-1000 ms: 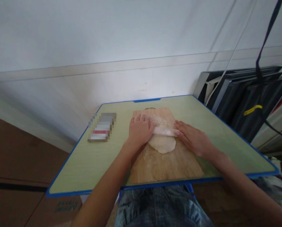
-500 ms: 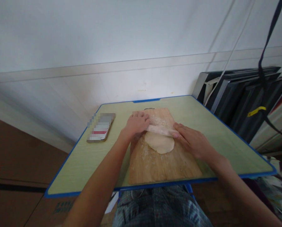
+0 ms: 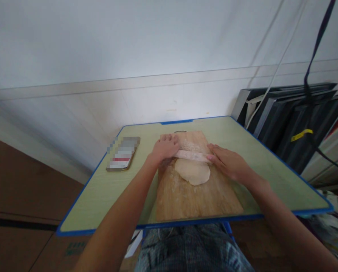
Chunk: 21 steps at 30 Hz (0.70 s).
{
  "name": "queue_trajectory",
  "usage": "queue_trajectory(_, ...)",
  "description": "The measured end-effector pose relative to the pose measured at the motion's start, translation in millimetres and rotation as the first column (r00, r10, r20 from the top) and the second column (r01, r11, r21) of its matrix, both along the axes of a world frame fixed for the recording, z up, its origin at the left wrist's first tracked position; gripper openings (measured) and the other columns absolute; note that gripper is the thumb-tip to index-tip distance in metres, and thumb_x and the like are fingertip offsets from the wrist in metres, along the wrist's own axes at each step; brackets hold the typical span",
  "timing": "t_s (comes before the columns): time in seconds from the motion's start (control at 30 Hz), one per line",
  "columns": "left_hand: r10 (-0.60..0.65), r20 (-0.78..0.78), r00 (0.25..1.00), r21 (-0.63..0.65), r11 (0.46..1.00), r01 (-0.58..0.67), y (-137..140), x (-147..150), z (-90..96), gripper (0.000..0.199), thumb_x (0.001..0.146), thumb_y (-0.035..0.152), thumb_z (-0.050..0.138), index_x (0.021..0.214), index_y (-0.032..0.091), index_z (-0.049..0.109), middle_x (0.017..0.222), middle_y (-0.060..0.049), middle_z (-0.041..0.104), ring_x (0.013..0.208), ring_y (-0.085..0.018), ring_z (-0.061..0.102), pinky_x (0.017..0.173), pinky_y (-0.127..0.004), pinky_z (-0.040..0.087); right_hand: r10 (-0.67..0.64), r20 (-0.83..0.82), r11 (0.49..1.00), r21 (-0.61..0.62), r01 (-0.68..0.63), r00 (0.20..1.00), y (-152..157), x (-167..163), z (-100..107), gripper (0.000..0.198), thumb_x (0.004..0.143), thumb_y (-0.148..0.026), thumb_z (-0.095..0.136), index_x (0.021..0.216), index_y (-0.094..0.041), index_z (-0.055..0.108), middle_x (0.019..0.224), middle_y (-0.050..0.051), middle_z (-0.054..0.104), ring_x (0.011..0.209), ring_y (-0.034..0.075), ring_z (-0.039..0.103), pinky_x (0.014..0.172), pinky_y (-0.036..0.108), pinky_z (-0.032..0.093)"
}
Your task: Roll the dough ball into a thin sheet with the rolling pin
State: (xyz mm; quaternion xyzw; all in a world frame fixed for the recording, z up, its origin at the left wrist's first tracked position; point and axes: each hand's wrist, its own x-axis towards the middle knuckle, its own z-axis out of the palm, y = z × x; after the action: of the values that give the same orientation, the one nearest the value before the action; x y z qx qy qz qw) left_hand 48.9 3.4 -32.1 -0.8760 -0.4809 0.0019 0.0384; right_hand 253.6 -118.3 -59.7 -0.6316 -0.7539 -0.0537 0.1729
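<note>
A pale rolling pin (image 3: 192,155) dusted with flour lies crosswise on a wooden cutting board (image 3: 197,202). My left hand (image 3: 166,146) rests over its left end, fingers pointing away from me. At the other end is my right hand (image 3: 228,160), its palm on the pin and its thumb along the near side. Just on my side of the pin, a flattened oval sheet of dough (image 3: 193,172) lies flat on the board. Loose flour (image 3: 191,143) whitens the wood beyond the pin. Both ends of the pin are hidden under my hands.
The board sits on a light green table (image 3: 101,204) with a blue edge. A phone (image 3: 123,153), partly blurred, lies at the left. Dark flat panels (image 3: 288,124) lean on the white wall (image 3: 146,102) at the right, with a black strap (image 3: 313,56) hanging before them.
The view has shifted slightly. My right hand has moved a little away from me with its end of the pin. The dough keeps its place and shape on the board.
</note>
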Motion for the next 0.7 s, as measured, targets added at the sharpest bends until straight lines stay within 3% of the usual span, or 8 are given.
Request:
queue_trajectory(0.1, 0.031, -0.014, 0.999, 0.021, 0.999, -0.03, -24.7, -9.2, 1.6, 0.05, 0.091, 0.033, 0.019, 0.138, 0.02, 0.027, 0.145, -0.01, 0.028, 0.133, -0.026, 0.023, 0.102, -0.047, 0.027, 0.002, 0.012, 0.999, 0.042, -0.003, 1.0, -17.1, -8.0, -2.8, 0.057, 0.092, -0.045, 0.023, 0.128, -0.008, 0.046, 0.131, 0.016, 0.048, 0.123, 0.024, 0.042, 0.1, 0.04, 0.036)
queue_trajectory(0.2, 0.04, -0.002, 0.999, 0.024, 0.999, -0.04, -33.4, -12.7, 1.7, 0.05, 0.091, 0.032, 0.019, 0.139, 0.02, 0.027, 0.146, -0.01, 0.025, 0.134, -0.028, 0.019, 0.103, -0.048, 0.025, 0.015, 0.016, 0.997, 0.073, -0.016, 1.0, -23.3, -10.5, -4.1, 0.056, 0.091, -0.046, 0.026, 0.129, -0.01, 0.046, 0.134, 0.014, 0.045, 0.126, 0.025, 0.037, 0.1, 0.043, 0.035)
queue_trajectory(0.47, 0.033, -0.022, 0.999, -0.081, 0.996, -0.034, 8.0, 6.5, 0.7, 0.049, 0.09, 0.031, 0.022, 0.135, 0.018, 0.033, 0.14, -0.014, 0.036, 0.13, -0.026, 0.031, 0.1, -0.044, 0.031, 0.011, -0.011, 0.999, -0.036, -0.012, 1.0, 8.4, 3.9, 3.2, 0.05, 0.093, -0.041, 0.022, 0.126, -0.016, 0.049, 0.125, 0.011, 0.055, 0.114, 0.022, 0.051, 0.094, 0.038, 0.042)
queue_trajectory(0.7, -0.031, 0.031, 0.999, 0.07, 0.997, 0.029, -38.3, -18.3, -1.3, 0.048, 0.092, 0.031, 0.019, 0.137, 0.02, 0.032, 0.144, -0.011, 0.03, 0.133, -0.027, 0.024, 0.101, -0.046, 0.03, -0.02, 0.036, 0.995, 0.1, 0.016, 0.999, -29.5, -17.0, -3.6, 0.052, 0.092, -0.044, 0.025, 0.128, -0.013, 0.045, 0.132, 0.015, 0.047, 0.124, 0.025, 0.04, 0.099, 0.047, 0.035)
